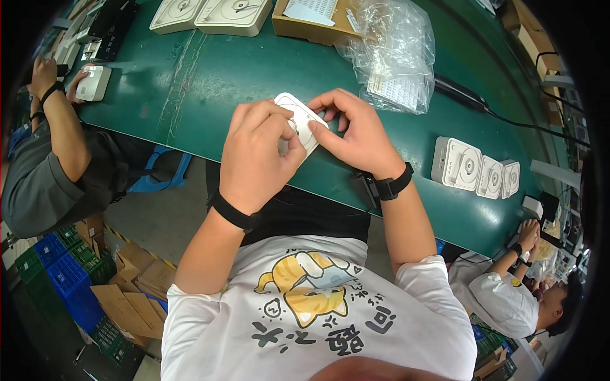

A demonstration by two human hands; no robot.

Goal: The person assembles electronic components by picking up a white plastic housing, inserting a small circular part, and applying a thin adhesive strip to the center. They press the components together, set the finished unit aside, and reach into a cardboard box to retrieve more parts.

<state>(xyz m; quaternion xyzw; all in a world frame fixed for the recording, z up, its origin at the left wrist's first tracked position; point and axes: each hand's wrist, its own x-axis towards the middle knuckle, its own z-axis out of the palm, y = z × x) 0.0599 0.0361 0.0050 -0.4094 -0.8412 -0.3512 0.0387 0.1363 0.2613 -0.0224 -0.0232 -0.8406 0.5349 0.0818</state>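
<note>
A small white device (293, 103) with rounded corners and a round disc on its face is tilted between my hands at the table's near edge. My right hand (356, 130) grips its right side, with the thumb on the face and the fingers curled at the far edge. Over the left part of the face, my left hand (257, 149) is closed in a pinch, thumb and forefinger close together. Whatever those fingertips may hold is hidden behind them. The left hand also covers part of the disc.
Several similar white devices (462, 164) stand in a row at right, others (232, 16) at the far left. A cardboard tray (305, 30) and a clear plastic bag (397, 57) lie at the back. A black cabled tool (460, 92) lies right. People work at both sides.
</note>
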